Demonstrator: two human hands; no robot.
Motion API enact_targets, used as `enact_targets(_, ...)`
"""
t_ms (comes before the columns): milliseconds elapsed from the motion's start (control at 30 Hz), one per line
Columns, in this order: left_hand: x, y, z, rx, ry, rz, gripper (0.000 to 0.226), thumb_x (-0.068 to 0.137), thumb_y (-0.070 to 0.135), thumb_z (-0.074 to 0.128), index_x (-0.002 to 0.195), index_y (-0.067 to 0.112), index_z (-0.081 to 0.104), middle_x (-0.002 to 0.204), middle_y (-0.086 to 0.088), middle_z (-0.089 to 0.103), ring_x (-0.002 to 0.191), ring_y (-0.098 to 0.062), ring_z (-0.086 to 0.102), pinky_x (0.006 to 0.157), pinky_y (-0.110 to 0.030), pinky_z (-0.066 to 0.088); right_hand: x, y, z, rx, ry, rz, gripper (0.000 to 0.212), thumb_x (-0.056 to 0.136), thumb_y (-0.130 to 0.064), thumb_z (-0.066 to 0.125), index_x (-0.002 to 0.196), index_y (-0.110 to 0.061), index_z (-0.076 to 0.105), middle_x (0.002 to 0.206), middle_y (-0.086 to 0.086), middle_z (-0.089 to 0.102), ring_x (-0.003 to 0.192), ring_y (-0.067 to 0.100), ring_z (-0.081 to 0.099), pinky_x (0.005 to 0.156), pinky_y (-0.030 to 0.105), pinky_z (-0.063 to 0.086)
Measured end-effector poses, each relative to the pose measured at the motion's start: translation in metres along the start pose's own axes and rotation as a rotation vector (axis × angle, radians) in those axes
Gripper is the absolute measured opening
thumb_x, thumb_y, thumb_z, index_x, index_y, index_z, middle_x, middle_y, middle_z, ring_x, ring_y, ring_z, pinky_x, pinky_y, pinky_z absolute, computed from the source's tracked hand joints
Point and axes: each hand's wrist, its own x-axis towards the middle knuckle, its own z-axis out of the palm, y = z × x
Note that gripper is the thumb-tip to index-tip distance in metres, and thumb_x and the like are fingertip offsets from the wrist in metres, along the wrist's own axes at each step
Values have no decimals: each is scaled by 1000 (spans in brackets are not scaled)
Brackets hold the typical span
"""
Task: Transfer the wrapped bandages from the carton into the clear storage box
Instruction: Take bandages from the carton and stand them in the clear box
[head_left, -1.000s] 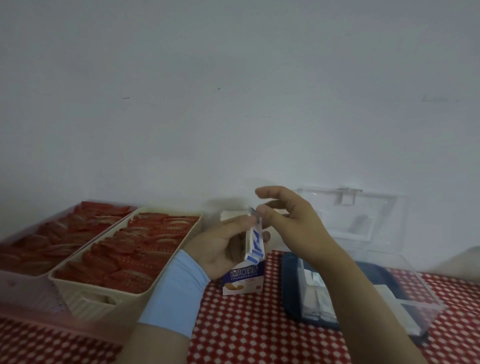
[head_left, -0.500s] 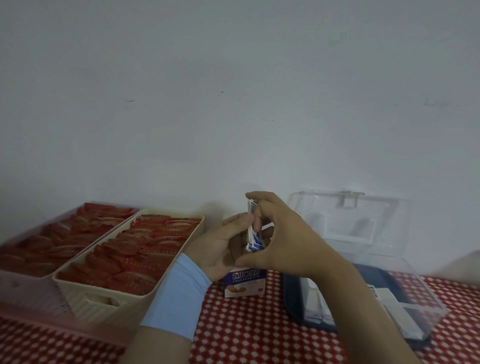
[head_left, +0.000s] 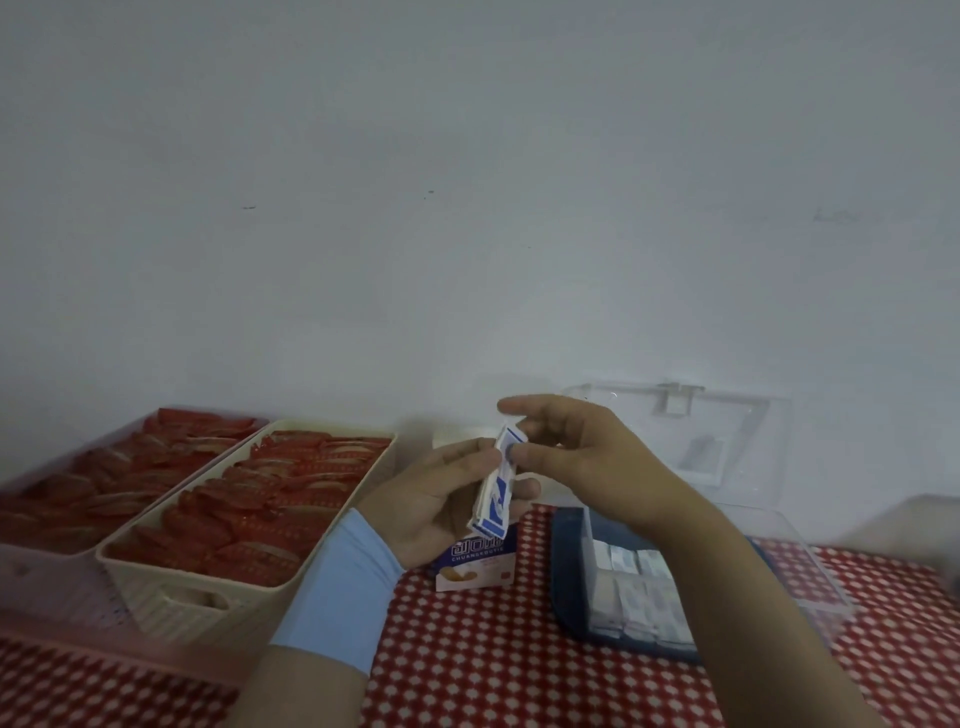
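Dim, flat, bluish light; soft focus, edges blurred and curved.

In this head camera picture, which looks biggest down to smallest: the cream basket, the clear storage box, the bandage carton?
1. Cream basket and clear storage box: similar in apparent size, so unranked; the box is partly hidden by the arm.
2. Bandage carton: clearly smallest.
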Motion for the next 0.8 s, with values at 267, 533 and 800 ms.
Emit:
enact_targets(267, 0, -4, 24, 319, 66, -104, 17, 97, 10, 56, 107, 1, 66, 95, -15, 75, 81, -22, 74, 72, -33, 62, -18, -6, -34, -139, 25, 77, 8, 88, -3, 71, 84, -8, 76, 80, 3, 76, 73, 6, 66, 72, 19, 53)
enact_targets(533, 10, -19, 60, 983, 323, 132, 5, 85, 8, 72, 82, 11, 70, 71, -5, 74, 56, -15, 68, 59, -27, 59, -36, -9, -63, -231, 57, 192, 7, 92, -6, 65, 91, -8, 72, 83, 8, 74, 71, 13, 69, 60, 25, 56)
enact_targets(800, 45, -45, 94, 1085, 263, 180, 8, 87, 16, 71, 80, 18, 67, 74, 0, 74, 63, -13, 70, 61, -27, 58, -51, -6, -110, -326, 128, 333, 10, 92, -12, 66, 90, -8, 75, 80, 4, 77, 66, 12, 72, 50, 22, 49)
